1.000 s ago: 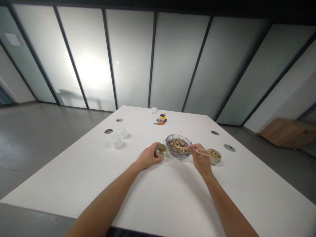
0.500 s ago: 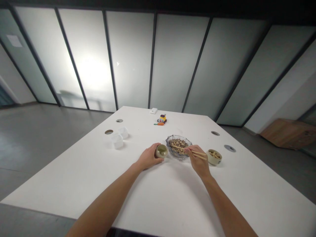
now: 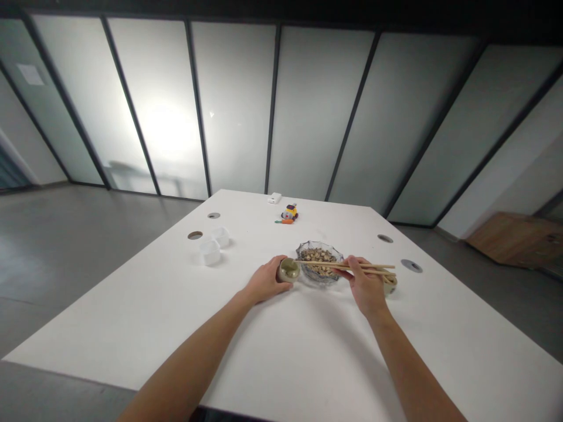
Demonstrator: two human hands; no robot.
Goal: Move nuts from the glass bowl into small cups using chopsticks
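Left hand [image 3: 266, 281]: grip around green cup [image 3: 289, 270] — best steady; right hand [image 3: 367, 287]: grip holding wooden chopsticks [image 3: 323, 264] — tips best low above cup

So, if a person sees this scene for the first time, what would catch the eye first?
Probably the bowl of brownish pieces mid-table, with chopsticks from the right grip crossing it in view. Just left, the left grip holds a cup. Farther back, the yellow toy stands out on white.
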